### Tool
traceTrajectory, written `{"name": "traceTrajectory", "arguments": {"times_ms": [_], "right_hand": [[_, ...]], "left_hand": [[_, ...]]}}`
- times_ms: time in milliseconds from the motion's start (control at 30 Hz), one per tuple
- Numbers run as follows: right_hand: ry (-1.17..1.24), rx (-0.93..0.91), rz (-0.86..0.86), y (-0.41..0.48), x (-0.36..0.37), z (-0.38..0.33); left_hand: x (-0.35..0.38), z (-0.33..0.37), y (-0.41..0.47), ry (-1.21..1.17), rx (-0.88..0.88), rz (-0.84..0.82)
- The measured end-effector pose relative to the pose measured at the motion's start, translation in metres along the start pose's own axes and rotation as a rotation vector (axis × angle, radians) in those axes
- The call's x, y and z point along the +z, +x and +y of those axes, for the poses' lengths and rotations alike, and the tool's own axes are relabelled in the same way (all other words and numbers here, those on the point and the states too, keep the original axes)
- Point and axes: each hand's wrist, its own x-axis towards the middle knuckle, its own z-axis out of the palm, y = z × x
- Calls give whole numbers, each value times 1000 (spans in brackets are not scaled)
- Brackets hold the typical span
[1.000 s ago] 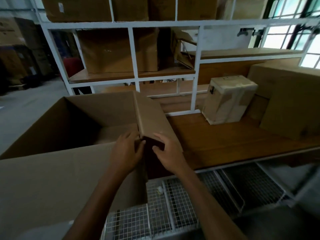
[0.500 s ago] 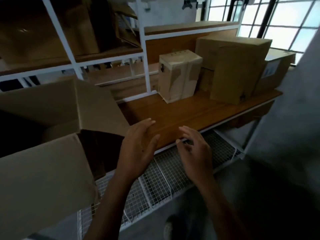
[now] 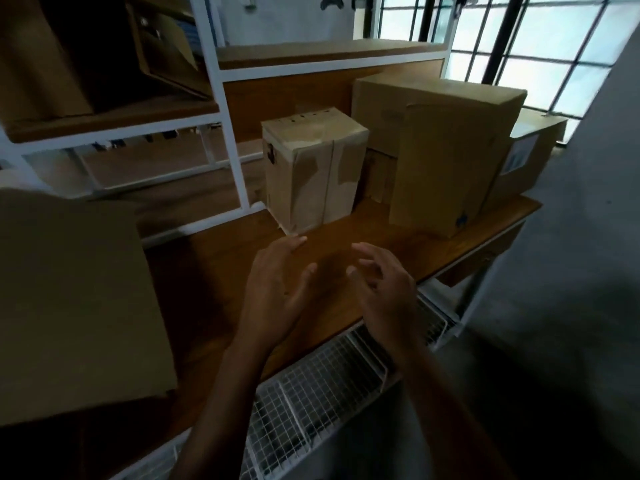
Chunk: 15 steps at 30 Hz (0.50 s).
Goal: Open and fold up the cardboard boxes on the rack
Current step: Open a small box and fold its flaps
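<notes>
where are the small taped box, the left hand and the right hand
small taped box (image 3: 313, 178): head view, front face
left hand (image 3: 277, 292): head view, back of hand
right hand (image 3: 386, 297): head view, back of hand

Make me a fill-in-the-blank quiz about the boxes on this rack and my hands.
1. The left hand and right hand are open and hold ____.
2. The small taped box stands to the ____ of the tall box.
3. The labelled box sits farthest to the ____.
4. The rack frame is painted ____.
Missing words: nothing; left; right; white.
</notes>
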Motion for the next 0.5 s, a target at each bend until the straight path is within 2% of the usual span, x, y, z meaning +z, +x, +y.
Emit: {"name": "traceTrajectory", "arguments": {"times_ms": [233,500], "right_hand": [[4,1,6,112,12,30],[33,-38,-52,230,23,51]], "left_hand": [[39,-39,106,-17,-37,31],[73,-61,220,89,6,78]]}}
